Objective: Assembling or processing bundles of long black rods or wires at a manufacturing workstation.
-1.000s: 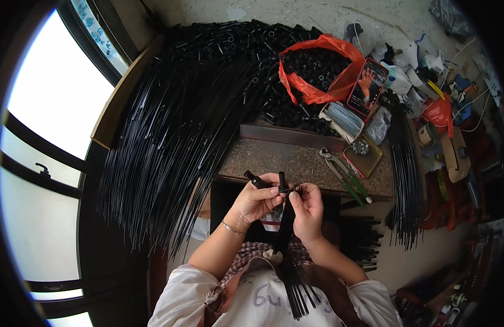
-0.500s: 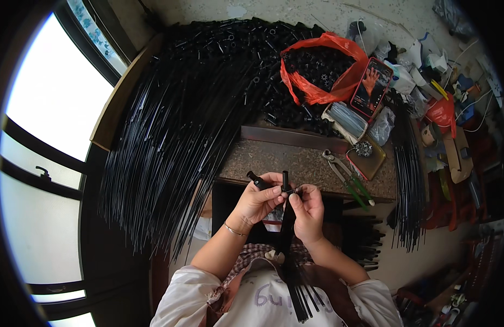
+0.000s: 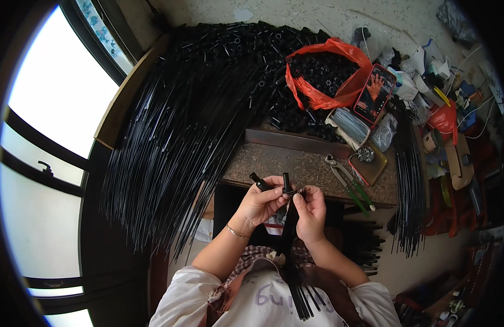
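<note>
While black pieces are pinched by the left hand and right hand mid-frame, completion cannot be judged, with rods heaped at left.

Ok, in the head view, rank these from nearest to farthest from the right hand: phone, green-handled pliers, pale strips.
From the right hand:
1. Green-handled pliers: ahead and right, at the bench's near edge.
2. Pale strips: farther forward, also right.
3. Phone: beyond the strips, slightly farther right.
</note>
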Motion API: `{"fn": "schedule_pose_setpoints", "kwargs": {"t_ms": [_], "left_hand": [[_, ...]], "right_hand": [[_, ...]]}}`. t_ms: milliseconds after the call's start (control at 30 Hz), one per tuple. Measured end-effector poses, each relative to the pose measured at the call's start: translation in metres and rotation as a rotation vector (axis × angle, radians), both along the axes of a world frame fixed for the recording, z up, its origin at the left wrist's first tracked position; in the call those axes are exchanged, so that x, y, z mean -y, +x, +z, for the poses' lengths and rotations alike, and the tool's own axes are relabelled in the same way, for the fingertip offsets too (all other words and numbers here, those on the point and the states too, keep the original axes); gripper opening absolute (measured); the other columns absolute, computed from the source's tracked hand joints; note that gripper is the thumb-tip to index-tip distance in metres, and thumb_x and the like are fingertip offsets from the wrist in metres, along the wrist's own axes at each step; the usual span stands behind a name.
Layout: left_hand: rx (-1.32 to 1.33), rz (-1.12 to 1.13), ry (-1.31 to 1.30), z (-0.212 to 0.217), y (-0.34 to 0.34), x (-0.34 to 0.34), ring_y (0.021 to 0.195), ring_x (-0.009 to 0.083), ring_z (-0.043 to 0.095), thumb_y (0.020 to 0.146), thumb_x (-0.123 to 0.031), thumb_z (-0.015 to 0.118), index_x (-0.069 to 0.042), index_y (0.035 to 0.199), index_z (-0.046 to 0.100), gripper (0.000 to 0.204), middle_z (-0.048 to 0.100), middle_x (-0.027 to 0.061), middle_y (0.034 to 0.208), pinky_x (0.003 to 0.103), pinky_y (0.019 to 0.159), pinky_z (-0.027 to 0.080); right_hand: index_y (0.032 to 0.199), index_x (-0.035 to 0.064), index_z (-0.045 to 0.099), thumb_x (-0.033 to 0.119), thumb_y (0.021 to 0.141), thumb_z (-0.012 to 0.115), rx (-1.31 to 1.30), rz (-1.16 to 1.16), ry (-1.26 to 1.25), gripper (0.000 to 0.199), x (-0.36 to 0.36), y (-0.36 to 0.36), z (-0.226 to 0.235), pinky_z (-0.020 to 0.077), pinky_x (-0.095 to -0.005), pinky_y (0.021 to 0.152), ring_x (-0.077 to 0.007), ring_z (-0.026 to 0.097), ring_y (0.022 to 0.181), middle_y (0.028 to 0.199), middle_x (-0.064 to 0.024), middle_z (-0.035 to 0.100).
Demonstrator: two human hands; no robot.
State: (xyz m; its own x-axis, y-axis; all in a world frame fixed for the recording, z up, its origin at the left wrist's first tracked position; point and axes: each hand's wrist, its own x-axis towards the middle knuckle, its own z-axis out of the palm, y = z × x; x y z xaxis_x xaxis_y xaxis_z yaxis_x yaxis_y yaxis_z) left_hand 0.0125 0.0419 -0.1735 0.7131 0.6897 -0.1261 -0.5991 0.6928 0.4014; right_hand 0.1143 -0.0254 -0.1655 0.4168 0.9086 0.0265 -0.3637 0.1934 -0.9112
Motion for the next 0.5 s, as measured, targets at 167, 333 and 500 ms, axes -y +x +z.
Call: {"fn": "schedule_pose_setpoints", "kwargs": {"t_ms": [167,333,500], "left_hand": [[-0.005,-0.016,0.028,0.002,-0.003,-0.002,0.072,0.0138,0.052,0.07,0.001,0.051,0.003,0.087,0.048,0.017,0.05,0.0139,0.088,0.021,0.066,0.044],[-0.105,0.032,0.096,0.005,-0.001,-0.001,0.081,0.0164,0.051,0.067,0.002,0.054,0.001,0.085,0.049,0.018,0.05,0.0128,0.09,0.023,0.071,0.043],[-0.078,0.042,0.084,-0.001,-0.003,-0.003,0.081,0.0168,0.051,0.066,0.003,0.054,0.0,0.083,0.048,0.018,0.05,0.0115,0.087,0.023,0.071,0.044]], "right_hand": [[0.088,0.0041,0.039,0.005,0.075,0.049,-0.018,0.017,0.006,0.017,-0.003,-0.002,0.001,0.037,-0.0181,0.063,-0.0058,0.044,0.07,0.079,-0.0011,0.047],[0.088,0.0039,0.04,0.005,0.075,0.049,-0.015,0.016,-0.007,0.017,-0.004,-0.002,0.001,0.0356,-0.0172,0.064,-0.0054,0.043,0.07,0.078,-0.0006,0.046],[0.088,0.0043,0.04,0.005,0.074,0.05,-0.013,0.028,0.011,0.017,-0.007,-0.002,0.001,0.0364,-0.0173,0.063,-0.0053,0.043,0.069,0.078,-0.0008,0.046]]}}
